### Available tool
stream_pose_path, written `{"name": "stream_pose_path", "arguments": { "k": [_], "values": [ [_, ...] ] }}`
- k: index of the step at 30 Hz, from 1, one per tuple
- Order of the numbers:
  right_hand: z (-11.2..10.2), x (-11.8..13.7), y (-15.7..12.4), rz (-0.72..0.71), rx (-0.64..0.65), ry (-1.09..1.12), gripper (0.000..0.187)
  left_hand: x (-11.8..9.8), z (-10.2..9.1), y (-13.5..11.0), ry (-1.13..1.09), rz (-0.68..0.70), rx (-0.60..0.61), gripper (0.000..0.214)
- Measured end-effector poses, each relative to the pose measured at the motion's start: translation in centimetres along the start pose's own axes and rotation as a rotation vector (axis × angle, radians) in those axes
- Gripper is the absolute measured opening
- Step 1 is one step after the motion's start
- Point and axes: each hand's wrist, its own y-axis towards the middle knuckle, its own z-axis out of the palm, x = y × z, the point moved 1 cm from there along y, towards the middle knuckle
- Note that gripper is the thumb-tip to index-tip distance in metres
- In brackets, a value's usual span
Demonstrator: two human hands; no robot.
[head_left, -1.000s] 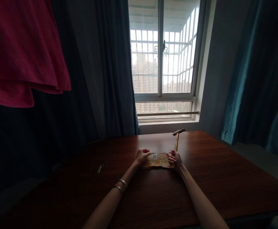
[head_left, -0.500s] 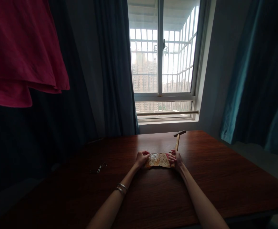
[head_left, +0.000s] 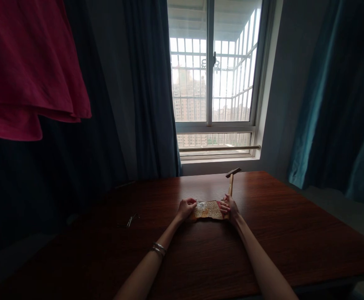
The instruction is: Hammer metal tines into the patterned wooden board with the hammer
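My right hand [head_left: 230, 208] is wrapped around the wooden handle of a hammer [head_left: 231, 186]. The hammer's head points up and away, above the tabletop. Some fingers of that hand also rest at the right end of a pale, dark-spotted piece [head_left: 207, 209], whose material I cannot make out. At this piece's left end, my left hand [head_left: 187, 208] pinches a thin dark nail [head_left: 196, 202], held roughly upright. The nail's lower tip is too small to tell. Several loose nails [head_left: 131, 219] lie on the table to the left of my left hand.
A brown wooden table [head_left: 282, 233] spreads beneath both hands. Beyond its far edge is a barred window [head_left: 213, 104]. Blue curtains [head_left: 152, 91] hang on both sides, and a pink cloth [head_left: 28, 66] hangs at the upper left.
The hammer's head has shifted slightly left and up and turned a little in my right hand. My left hand and the spotted piece stay almost where they were.
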Motion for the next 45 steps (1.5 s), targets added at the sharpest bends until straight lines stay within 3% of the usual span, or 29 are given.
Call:
{"name": "stream_pose_path", "arguments": {
  "k": [3,10,17,20,28,34,45],
  "values": [
    [0.5,0.7,-0.5,-0.037,0.008,-0.026,0.02,0.2,0.0,0.1,0.018,0.007,-0.005,0.017],
    [2.5,2.0,-2.8,-0.073,0.004,-0.263,0.029,0.8,0.1,0.1,0.012,0.048,0.014,0.017],
    [3.6,0.8,-6.6,0.291,0.058,-0.273,0.025,1.0,0.3,0.2,0.014,0.039,0.025,0.018],
    [4.6,0.6,-8.1,0.359,0.111,-0.244,0.029,1.0,0.4,0.2,0.012,0.019,0.035,0.019],
    [6.8,0.7,-10.3,0.366,0.196,-0.298,0.035,1.0,0.4,0.1,0.047,0.014,0.011,0.018],
    [7.0,0.4,-11.7,0.443,0.188,-0.398,0.037,0.8,0.4,0.0,0.017,0.0,0.02,0.018],
    [7.5,0.2,-12.1,0.367,0.08,-0.543,0.033,0.8,0.2,0.0,0.018,0.02,0.047,0.019]
  ]
}}
